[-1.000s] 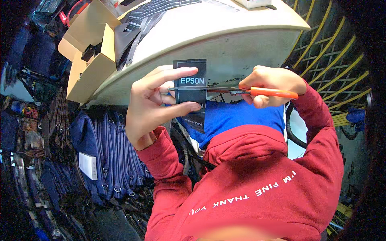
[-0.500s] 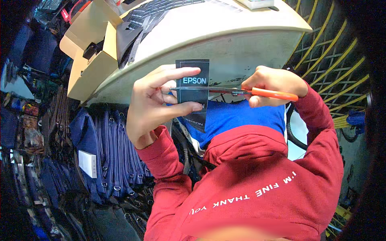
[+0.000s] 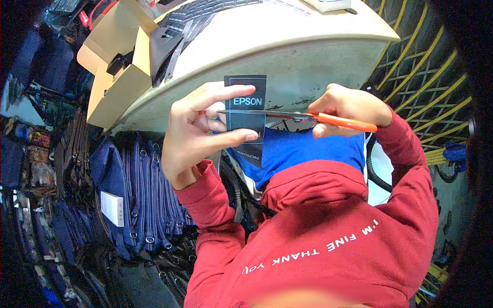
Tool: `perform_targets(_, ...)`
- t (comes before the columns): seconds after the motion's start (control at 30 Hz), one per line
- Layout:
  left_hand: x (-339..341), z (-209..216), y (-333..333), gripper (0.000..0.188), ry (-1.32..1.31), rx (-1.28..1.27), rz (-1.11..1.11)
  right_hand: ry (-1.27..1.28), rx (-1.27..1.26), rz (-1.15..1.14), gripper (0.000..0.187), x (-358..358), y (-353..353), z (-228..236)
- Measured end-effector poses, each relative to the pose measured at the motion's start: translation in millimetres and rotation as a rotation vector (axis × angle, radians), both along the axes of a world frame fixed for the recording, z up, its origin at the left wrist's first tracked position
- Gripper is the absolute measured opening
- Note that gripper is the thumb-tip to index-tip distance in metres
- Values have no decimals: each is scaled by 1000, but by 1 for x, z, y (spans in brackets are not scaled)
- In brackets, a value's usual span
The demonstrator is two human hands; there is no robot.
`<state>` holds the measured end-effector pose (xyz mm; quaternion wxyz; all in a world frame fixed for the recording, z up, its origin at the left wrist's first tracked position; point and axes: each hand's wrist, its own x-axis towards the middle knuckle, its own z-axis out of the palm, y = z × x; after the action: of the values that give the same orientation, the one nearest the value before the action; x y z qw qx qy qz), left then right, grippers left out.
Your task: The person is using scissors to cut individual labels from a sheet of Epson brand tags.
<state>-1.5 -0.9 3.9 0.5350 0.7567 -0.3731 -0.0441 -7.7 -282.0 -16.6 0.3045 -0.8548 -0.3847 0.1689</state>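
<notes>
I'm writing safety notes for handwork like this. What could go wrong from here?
The tip of the scissors appears very close to the left hand, so a finger could be nicked. The black printed strip is held up in the air, so it might flex and the cut could run crooked.

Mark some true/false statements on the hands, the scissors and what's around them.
1. The right hand holds the scissors. True.
2. The left hand is empty. False: it pinches the black strip between thumb and finger.
3. The scissors reach across the black strip. True.
4. The handle is blue. False: it is orange.
5. The open box is at the right end of the table. False: it is at the left end.
6. Both sleeves are red. True.
</notes>
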Motion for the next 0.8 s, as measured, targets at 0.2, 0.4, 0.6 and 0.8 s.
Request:
perform_targets(0.2, 3, -3, 2, 56, 36, -23, 19, -25, 28, -122, 50, -6, -4, 0)
perform_targets(0.4, 4, 0, 1, 56, 162, -125, 26, 91, 256, -366, 36, -3, -35, -30)
perform_targets(0.6, 13, -13, -15, 57, 70, -9, -65, 190, 835, -669, 21, -5, 8, -36)
perform_targets(0.8, 15, -23, -34, 56, 223, -10, -82, 149, 1147, -434, 21, 12, 40, -33)
